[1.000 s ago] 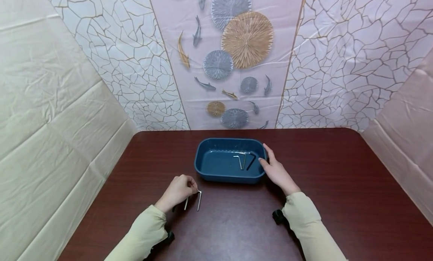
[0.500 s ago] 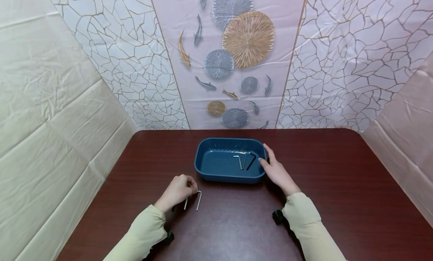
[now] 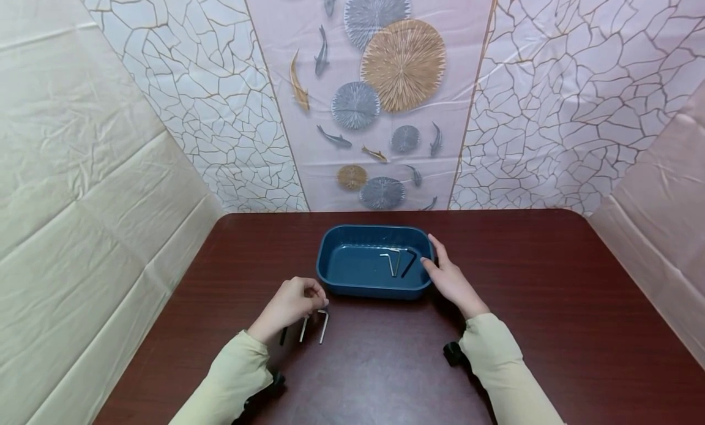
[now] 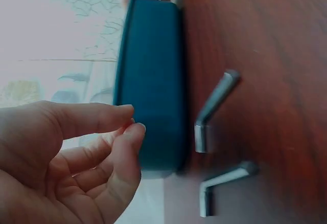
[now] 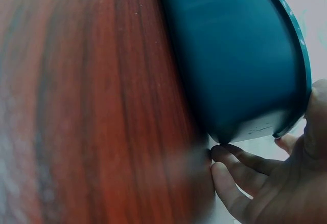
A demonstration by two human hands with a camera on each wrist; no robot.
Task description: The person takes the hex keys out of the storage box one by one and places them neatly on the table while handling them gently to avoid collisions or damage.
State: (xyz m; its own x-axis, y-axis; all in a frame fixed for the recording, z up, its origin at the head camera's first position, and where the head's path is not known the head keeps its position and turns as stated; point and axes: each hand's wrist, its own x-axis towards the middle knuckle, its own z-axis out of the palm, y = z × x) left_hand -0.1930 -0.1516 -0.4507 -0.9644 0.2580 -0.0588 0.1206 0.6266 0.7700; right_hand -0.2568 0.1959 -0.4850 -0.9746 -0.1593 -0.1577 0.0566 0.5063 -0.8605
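Observation:
In the head view my left hand (image 3: 293,305) hovers just before the blue tray's near-left corner. Its thumb and index fingertips (image 4: 130,112) come together in the left wrist view; I cannot tell whether something small is between them. Below the hand lie a silver hex key (image 3: 325,327), a second silver hex key (image 3: 303,330) and a black hex key (image 3: 283,336), the last partly hidden by the hand. My right hand (image 3: 454,284) grips the right end of the tray (image 3: 374,290), thumb over the rim and fingers along the outer wall.
Inside the tray, toward its right end, lie two silver hex keys (image 3: 393,264) and one black hex key (image 3: 409,263). The dark red wooden table (image 3: 385,364) ends at a patterned cloth backdrop (image 3: 380,106), with plain cloth walls at both sides.
My left hand has lifted slightly and shifted up toward the tray, off the hex keys, so more of the black one shows. The right hand and tray stay put.

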